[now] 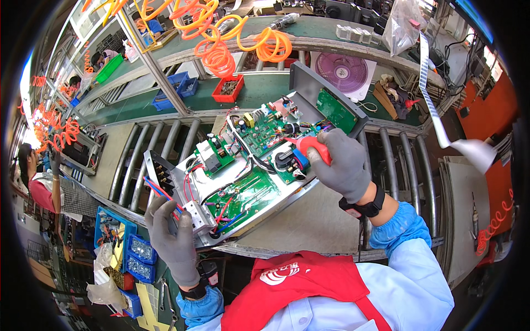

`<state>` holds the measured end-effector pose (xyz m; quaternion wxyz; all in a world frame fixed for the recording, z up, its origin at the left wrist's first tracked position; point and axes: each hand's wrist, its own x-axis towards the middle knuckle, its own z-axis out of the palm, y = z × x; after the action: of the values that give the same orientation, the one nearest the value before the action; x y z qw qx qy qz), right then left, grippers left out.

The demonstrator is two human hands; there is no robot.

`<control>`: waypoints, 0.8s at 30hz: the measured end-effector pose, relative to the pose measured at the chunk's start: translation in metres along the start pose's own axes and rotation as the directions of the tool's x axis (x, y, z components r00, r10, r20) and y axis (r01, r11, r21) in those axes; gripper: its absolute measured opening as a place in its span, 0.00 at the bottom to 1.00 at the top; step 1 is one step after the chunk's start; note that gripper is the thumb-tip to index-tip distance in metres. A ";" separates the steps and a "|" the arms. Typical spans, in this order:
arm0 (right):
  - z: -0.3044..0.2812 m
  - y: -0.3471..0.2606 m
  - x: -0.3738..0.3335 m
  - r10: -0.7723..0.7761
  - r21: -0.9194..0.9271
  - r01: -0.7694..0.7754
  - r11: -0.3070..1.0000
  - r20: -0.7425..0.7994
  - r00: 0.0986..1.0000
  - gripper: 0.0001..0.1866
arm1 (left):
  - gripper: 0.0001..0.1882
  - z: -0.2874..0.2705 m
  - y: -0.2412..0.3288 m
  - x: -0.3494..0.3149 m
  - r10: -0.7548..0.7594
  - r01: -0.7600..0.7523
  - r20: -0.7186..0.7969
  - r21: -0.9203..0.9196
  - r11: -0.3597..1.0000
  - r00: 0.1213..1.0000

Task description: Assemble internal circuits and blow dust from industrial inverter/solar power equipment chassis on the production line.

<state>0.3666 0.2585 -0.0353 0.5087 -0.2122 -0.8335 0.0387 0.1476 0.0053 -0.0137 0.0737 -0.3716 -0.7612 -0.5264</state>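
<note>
An open metal chassis (287, 199) full of green circuit boards (259, 134) lies slanted in front of me. My right hand (345, 168), in a grey glove, closes round a red tapered tool (312, 147) whose kind I cannot make out. Its pointed tip hovers at the boards in the chassis's right part. At the near left corner, my gloved left hand (175, 240) grips the end of the chassis. Beside its thumb sits a pale terminal block (199, 216). Red and blue wires (160, 190) pass by its fingertips, partly hidden.
Metal rollers (144, 160) flank the work board. Blue bins of screws (141, 259) and wrenches (162, 295) lie at lower left. Behind the chassis stand a red bin (227, 89) and a purple fan (342, 71). Orange coiled hoses (218, 55) hang overhead. A co-worker (41, 185) is at far left.
</note>
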 end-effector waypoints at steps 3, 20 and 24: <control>-0.001 0.001 0.001 -0.005 -0.019 0.005 1.000 0.005 1.000 0.11 | 0.14 0.001 0.000 0.000 0.011 -0.011 -0.006 0.012 1.000 1.000; -0.015 0.009 0.000 0.185 0.151 -0.180 0.972 -0.018 0.983 0.13 | 0.16 -0.001 0.000 0.001 0.012 -0.012 -0.006 0.061 0.998 1.000; -0.021 0.021 0.015 0.188 0.131 -0.174 0.976 -0.104 0.977 0.15 | 0.16 0.000 0.000 0.000 0.002 -0.002 -0.011 0.046 0.999 1.000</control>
<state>0.3853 0.2806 -0.0184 0.5623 -0.2580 -0.7760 0.1230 0.1476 0.0048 -0.0135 0.0868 -0.3676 -0.7724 -0.5106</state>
